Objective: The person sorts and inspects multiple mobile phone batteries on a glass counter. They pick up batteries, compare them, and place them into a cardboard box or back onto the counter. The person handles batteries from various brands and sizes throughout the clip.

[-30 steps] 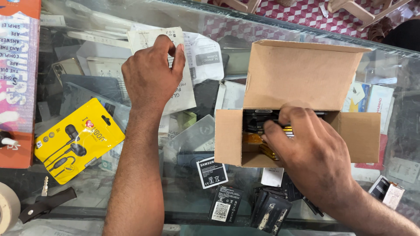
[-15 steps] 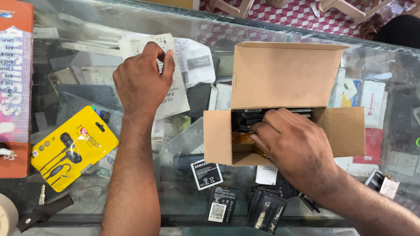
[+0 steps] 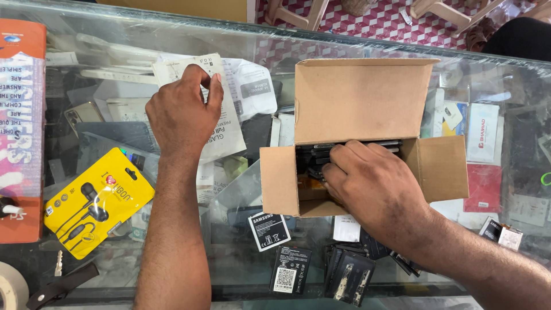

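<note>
Glass counter (image 3: pixel 402 51) was seen spanning the whole view, with the open cardboard box (image 3: pixel 361 97) taken as landmark, set on it right of centre, rear flap raised, side flaps spread. Orange-and-pink carton (image 3: pixel 23 115) was lying far left of the box at the counter edge. Yellow earphone pack (image 3: pixel 94 201) was lying left of the box, lower down, near the left forearm. Left hand (image 3: pixel 181 112) was resting left of the box, palm down, fingers curled loosely and pinching the edge of a white paper sleeve (image 3: pixel 221 123); nothing else was gripped. Right hand (image 3: pixel 373 183) was reaching into the box from the near side, fingers bent down among a dark stack of batteries (image 3: pixel 321 152); whether any one was actually pinched could not be told. Progress, as judged: box was mostly filled with upright black batteries, some orange packaging lower inside; several loose batteries (image 3: pixel 290 270) were lying just in front of the box, so sorting looked partway done.
</note>
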